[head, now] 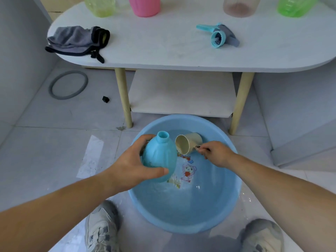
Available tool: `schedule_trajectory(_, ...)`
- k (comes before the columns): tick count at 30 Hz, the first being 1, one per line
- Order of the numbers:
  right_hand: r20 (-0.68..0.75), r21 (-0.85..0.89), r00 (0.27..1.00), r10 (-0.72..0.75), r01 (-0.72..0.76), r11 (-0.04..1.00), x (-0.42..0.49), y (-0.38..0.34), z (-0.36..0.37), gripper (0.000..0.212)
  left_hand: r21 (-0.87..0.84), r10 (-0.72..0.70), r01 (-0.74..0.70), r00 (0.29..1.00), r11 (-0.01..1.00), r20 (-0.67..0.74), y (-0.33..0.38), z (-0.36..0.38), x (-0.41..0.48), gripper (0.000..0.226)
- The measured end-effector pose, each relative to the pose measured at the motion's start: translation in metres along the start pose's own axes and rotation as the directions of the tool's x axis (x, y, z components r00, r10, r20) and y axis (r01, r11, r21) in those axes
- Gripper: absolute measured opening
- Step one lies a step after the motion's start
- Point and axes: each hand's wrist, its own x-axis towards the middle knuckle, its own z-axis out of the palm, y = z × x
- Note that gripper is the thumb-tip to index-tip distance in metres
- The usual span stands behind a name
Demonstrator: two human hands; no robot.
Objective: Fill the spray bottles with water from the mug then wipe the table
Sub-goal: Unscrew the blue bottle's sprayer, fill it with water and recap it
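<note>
Bottle [159, 159]: blue ribbed plastic, uncapped, being gripped upright by left hand [131, 166] over round blue basin [231, 202] holding water. Right hand [216, 153] pinching handle of cream mug [189, 143], tipping it just beside bottle neck.

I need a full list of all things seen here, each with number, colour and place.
spray bottle: 1, light blue, headless, over the basin
mug: 1, cream, tilted, over the basin
basin: 1, blue, with water, on the floor
spray head: 1, teal, on the table, right
cloth: 1, grey, black-edged, on the table, left
far bottles: 4, yellow-green, pink, pinkish clear, green, table's far edge
table: 1, white, pale legs, lower shelf
ring: 1, grey, floor, left
small block: 1, black, floor, near the ring
shoes: 2, grey-beige, beside the basin
left hand: 1, grips the spray bottle
right hand: 1, holds the mug handle
</note>
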Motion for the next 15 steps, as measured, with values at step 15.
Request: schedule_trajectory(15,0.054,-0.091,0.998,0.017,-0.012,0.996,-0.0055,-0.0065,0.0038,0.031,-0.004,0.011,-0.011,1.000,1.000,-0.007,0.0033,0.0025,0.0005,0.072)
